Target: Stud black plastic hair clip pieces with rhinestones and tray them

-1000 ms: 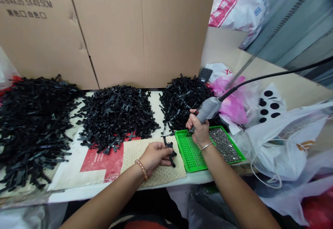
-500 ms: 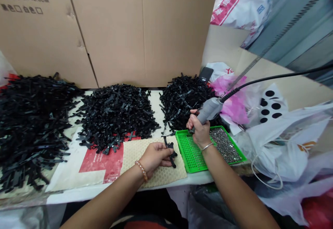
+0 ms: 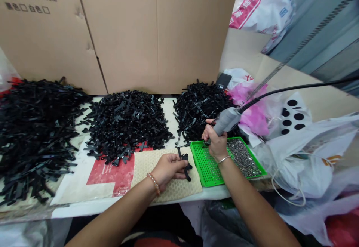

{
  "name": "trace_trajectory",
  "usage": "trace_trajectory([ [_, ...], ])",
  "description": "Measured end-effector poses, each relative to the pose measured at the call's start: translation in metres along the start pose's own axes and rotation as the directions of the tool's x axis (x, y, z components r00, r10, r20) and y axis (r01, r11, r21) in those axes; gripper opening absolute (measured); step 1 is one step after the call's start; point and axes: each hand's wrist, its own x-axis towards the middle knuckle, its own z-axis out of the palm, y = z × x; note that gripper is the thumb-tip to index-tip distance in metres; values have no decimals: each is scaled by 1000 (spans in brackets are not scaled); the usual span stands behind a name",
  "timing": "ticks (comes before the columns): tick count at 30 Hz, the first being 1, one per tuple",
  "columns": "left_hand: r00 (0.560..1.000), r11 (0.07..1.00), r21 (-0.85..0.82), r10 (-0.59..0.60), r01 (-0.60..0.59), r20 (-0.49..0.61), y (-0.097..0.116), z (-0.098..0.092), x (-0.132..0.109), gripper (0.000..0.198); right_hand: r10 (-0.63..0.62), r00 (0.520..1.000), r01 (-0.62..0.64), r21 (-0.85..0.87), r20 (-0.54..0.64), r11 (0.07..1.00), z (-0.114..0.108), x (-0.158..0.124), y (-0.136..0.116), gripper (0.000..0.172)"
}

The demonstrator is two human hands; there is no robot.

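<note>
My left hand (image 3: 171, 168) pinches a few small black plastic pieces (image 3: 185, 163) just above a cream textured mat (image 3: 144, 164). My right hand (image 3: 215, 141) is wrapped round a grey electric screwdriver (image 3: 226, 120), tilted with its lower end over a green perforated tray (image 3: 207, 181). Small metal screws (image 3: 244, 157) fill the tray's right part, and more lie scattered in its left part. The screwdriver's tip is hidden by my right hand and too small to make out. A coil spring (image 3: 275, 71) and a black cable (image 3: 291, 87) run up from the tool.
Three heaps of black plastic parts lie along the table: a left heap (image 3: 33, 135), a middle heap (image 3: 129, 122) and a right heap (image 3: 196, 108). Cardboard (image 3: 157, 34) stands behind them. A dark phone (image 3: 223, 80), pink plastic (image 3: 254, 116) and white bags (image 3: 308, 164) are on the right.
The view has shifted very slightly. Both hands keep their grips and stay in nearly the same places.
</note>
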Motion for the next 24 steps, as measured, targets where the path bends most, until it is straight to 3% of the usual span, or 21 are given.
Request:
trace_trajectory([
  [6, 1000, 1000, -21, -2, 2, 6, 0, 1, 0, 24, -16, 994, 37, 193, -110, 980, 13, -11, -43, 32],
  [10, 1000, 1000, -26, 10, -10, 12, -3, -1, 2, 26, 81, 995, -93, 288, 55, 953, 28, -43, -65, 25],
  [14, 999, 999, -20, 39, -38, 24, -5, -2, 4, 32, 142, 977, -185, 311, 156, 932, 39, -69, -59, 24],
  [24, 999, 999, -41, 32, -32, 15, -2, -1, 0, 32, 168, 978, -199, 302, 125, 932, 40, -73, -49, 23],
])
